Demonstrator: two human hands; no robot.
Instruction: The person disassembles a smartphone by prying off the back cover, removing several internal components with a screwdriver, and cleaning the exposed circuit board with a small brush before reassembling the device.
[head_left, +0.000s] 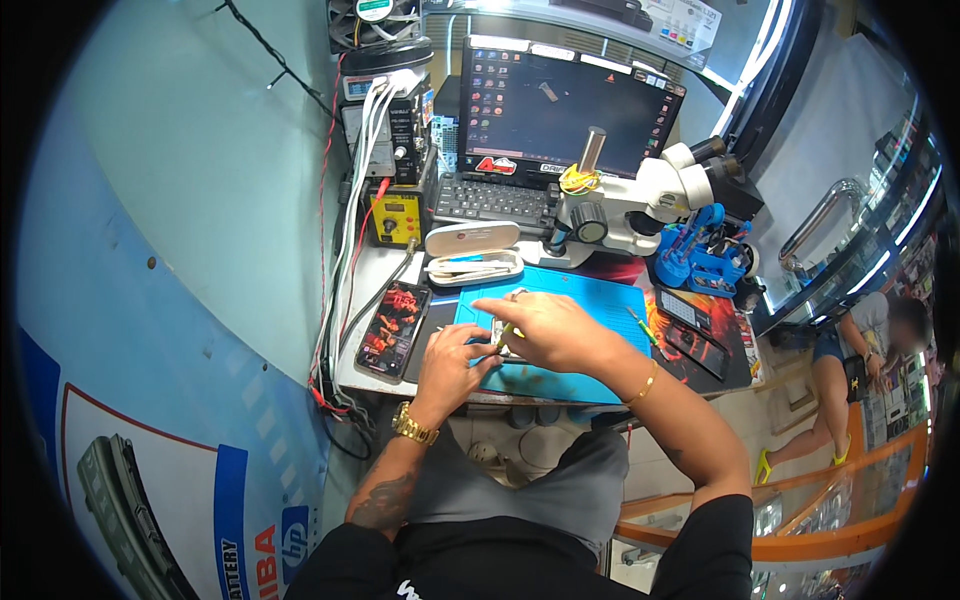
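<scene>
The blue mat (612, 302) carries a small, pale device (497, 328) on its left part, largely hidden by the hands. The left hand (455, 362), at the mat's near-left edge, bends its fingers against the device; whether they pinch it, I cannot tell. The right hand (548, 332), above the mat, has its index finger stretched out and its other fingers curled, pinching a slim yellow tool (516, 334). A phone (394, 332) lies left of the mat, a microscope (625, 205) stands behind it, and a green screwdriver (643, 326) rests at its right edge.
</scene>
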